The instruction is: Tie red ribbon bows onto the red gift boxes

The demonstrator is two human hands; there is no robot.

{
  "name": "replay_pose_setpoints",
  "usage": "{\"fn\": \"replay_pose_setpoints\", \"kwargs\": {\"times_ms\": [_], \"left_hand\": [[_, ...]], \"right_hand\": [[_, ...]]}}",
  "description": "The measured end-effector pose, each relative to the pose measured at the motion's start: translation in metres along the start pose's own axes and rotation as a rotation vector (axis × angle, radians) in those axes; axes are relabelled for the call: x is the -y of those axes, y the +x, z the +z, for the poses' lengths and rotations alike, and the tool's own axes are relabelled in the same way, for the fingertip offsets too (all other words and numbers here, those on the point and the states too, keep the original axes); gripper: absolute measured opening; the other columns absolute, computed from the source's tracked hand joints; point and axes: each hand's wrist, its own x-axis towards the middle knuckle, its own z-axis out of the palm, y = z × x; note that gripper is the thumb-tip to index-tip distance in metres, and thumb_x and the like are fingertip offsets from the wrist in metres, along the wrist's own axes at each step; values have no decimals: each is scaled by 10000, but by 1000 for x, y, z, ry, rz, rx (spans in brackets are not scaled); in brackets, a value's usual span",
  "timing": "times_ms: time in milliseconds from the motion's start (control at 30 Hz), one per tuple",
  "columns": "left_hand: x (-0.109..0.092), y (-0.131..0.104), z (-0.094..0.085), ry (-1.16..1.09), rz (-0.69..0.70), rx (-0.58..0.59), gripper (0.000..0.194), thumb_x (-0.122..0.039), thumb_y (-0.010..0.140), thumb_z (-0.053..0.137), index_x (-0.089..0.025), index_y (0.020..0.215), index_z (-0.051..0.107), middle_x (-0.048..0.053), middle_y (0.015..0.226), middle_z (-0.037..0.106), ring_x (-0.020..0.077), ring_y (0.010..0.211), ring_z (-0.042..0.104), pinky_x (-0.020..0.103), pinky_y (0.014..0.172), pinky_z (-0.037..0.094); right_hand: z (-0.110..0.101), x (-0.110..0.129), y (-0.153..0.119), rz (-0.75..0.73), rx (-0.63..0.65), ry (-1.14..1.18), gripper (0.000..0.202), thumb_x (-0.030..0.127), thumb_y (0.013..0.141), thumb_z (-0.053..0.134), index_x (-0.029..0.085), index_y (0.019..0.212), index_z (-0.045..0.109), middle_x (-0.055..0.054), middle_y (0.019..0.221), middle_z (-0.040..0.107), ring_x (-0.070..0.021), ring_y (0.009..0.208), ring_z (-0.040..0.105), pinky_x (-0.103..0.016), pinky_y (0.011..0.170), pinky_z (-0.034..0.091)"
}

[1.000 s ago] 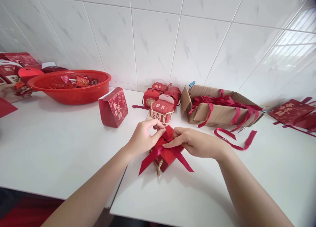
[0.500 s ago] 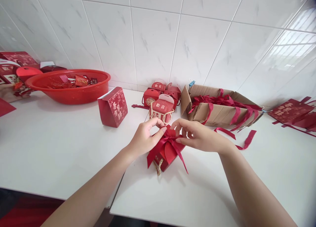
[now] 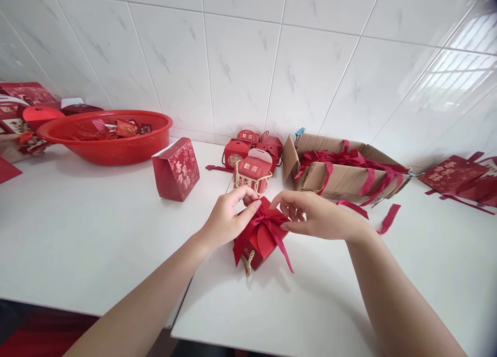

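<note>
A small red gift box [image 3: 259, 249] stands on the white table in front of me, with a twisted gold cord at its lower left side. A dark red ribbon [image 3: 267, 221] is tied in a bow across its top, and its tails hang over the sides. At the bow's left loop, the thumb and fingers of my left hand [image 3: 232, 216] are pinched together on the ribbon. My right hand [image 3: 310, 215] has curled fingers and its thumb at the right loop. The fingers partly hide both loops.
Several finished small boxes [image 3: 252, 166] stand behind. At right are a cardboard box of ribbons [image 3: 337, 182], a loose ribbon [image 3: 389, 218] and flat red cartons [image 3: 450, 173]. At left stand an upright red box [image 3: 176, 171] and a red basket [image 3: 116, 148]; another person's hand [image 3: 13, 151] is beyond.
My right hand has shifted slightly to the right, its thumb moving outward along the right loop. My left hand stays at the left loop. The view has shifted a little.
</note>
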Motion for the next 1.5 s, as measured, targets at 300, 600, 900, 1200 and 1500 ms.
{"fn": "replay_pose_setpoints", "kwargs": {"times_ms": [300,600,900,1200,1500], "left_hand": [[0,1,0,-7,-12,17,116,-300,882,514,-203,828,545,-14,813,598,128,783,566,243,748,440],[0,1,1,23,-12,-9,113,-299,873,523,-205,821,559,-18,828,620,126,791,574,245,753,439],[1,0,2,4,9,-39,83,-273,874,516,-206,838,549,0,879,616,144,855,577,268,812,448],[-1,-1,4,11,17,-7,93,-273,880,499,-205,828,535,8,861,613,157,838,591,284,802,460],[2,0,5,45,55,-51,82,-260,869,516,-203,824,554,11,845,626,150,809,591,274,767,472]], "right_hand": [[-5,1,-3,203,81,-26,367,581,776,566,238,901,528,4,861,567,-145,722,512,-267,595,403],[-1,2,0,285,53,61,362,550,811,546,204,725,484,22,746,556,-111,621,543,-232,516,392],[3,13,-2,326,-18,204,256,448,820,587,211,806,491,1,790,650,-128,642,647,-193,464,435],[7,11,1,411,11,306,315,511,831,562,207,887,499,-18,735,677,-153,587,674,-237,543,508],[11,7,3,174,-25,255,136,297,818,564,230,937,572,39,633,550,-118,581,589,-193,479,419]]}}
